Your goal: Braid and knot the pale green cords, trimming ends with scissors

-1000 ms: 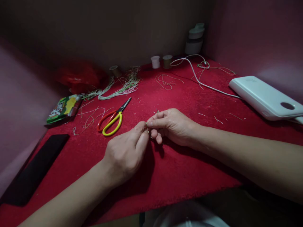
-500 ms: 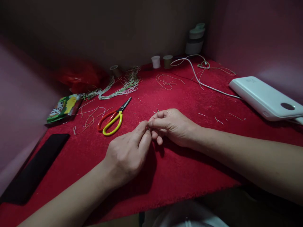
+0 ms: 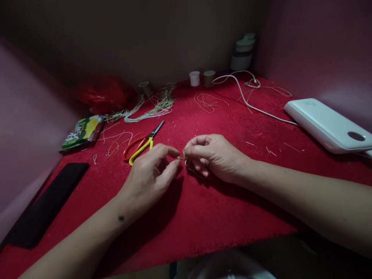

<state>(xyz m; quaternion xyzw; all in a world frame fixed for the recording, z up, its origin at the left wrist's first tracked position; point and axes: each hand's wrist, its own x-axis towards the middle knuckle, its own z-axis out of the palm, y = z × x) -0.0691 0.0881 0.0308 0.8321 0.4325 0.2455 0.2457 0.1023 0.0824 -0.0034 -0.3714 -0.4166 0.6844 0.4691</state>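
Pinched between the thumb and index finger of my right hand (image 3: 216, 157) is a thin greenish cord (image 3: 186, 163). A loop of it hangs below those fingertips, and a short end points left. My left hand (image 3: 151, 176) is just beside it, thumb and index finger parted, with the cord's short end near their tips. Whether the left fingertips touch the cord is too small to tell. Behind my left hand lie scissors (image 3: 140, 149) with one red and one yellow handle, blades pointing away.
Beyond lie a bundle of pale cords (image 3: 157, 108), loose thread (image 3: 206, 102) and spools (image 3: 194, 78). A snack packet (image 3: 83, 131) and black case (image 3: 48, 205) sit left. On the right is a white power bank (image 3: 328, 124) with a cable (image 3: 247, 102). Thread snippets dot the red cloth (image 3: 217, 217).
My left hand has drawn back slightly from the right, its thumb and index finger coming apart. The cord loop at my right fingertips now shows. The whole view has shifted a little.
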